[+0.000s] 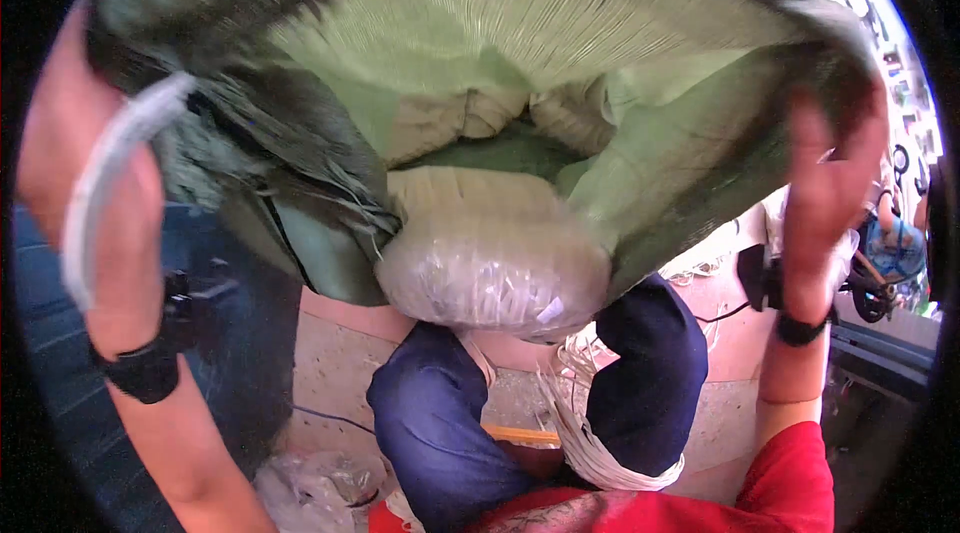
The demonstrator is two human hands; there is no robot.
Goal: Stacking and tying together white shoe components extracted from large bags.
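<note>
So, sack (700,148): green, raised in front of the chest, its mouth wide and facing the camera, ribbed on the upper inside; the left side is bunched in dark folds.
Package (500,258): pale, bulging, in shiny clear wrap; it sits in the sack's mouth, its near end out past the green sides. Blurred.
Bundles (430,123): brownish, deeper inside the sack, behind the package.
Left hand (90,133): at the sack's left edge, fingers hidden by the folds; I cannot tell how tightly they close.
White band (100,183): curved, across the left hand and wrist.
Right hand (830,178): at the sack's right edge, thumb held apart from the blurred fingers; whether they pinch the cloth, I cannot tell.
Wristbands (138,370): black, one on each arm.
Knees (430,403): in navy, bent, below the package.
White strings (610,458): hanging around the knee on the right.
Clear plastic (320,483): crumpled, lower left.
Sleeve (800,473): red, right arm.
</note>
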